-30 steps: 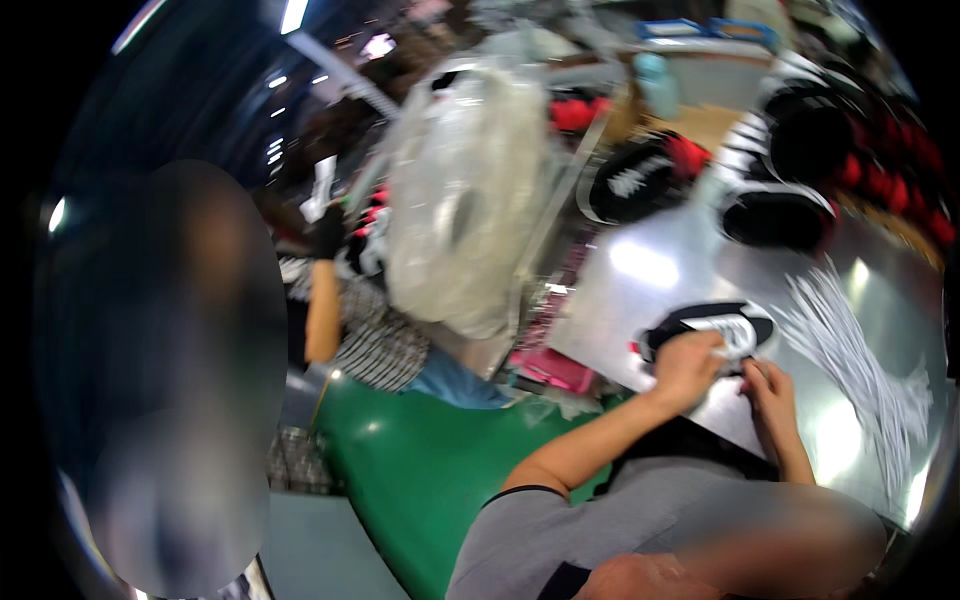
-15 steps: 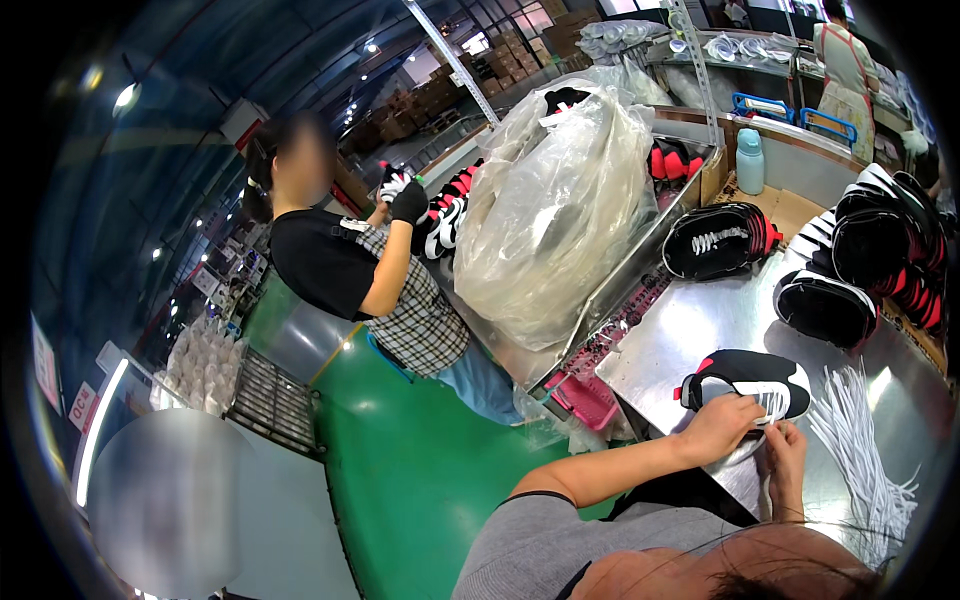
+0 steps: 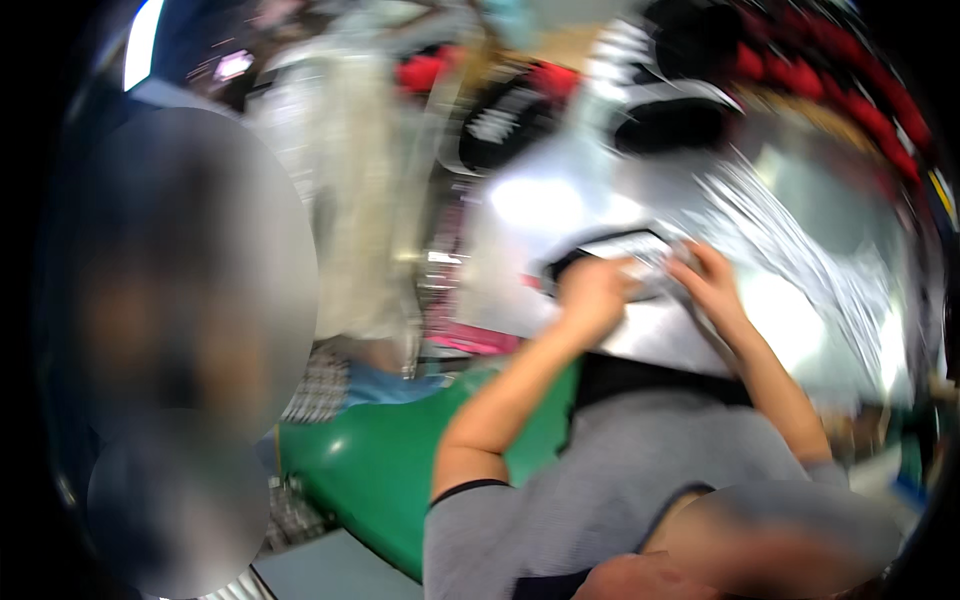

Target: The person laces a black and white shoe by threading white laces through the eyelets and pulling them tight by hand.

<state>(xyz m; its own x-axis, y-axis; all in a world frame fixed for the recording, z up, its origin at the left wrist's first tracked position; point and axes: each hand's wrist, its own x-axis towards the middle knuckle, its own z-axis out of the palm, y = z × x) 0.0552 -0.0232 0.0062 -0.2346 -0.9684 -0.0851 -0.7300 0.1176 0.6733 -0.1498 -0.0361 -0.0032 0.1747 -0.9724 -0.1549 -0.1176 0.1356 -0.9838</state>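
In the head view, a black-and-white shoe (image 3: 632, 246) was seen right of the frame's centre, on a metal table (image 3: 650, 340). It was partly covered by the left hand (image 3: 598, 293); the right hand (image 3: 710, 284) was placed at its right end. By blur, either hand's grip could not be told. White laces (image 3: 805, 258) were spread at right.

Lettering: no words, numbers or signs are reading legibly; blur is smearing every surface.
Black-and-white shoe (image 3: 632, 244), just off centre toward two o'clock: pale marks are running together, too smeared to tell print from lacing.
Dark shoe (image 3: 516, 130), at twelve o'clock: white streaks are crossing it without forming any clear character.
Pinkish-white patch (image 3: 233, 66), between ten and eleven o'clock: it is glowing, too blurred to tell whether it is a sign.
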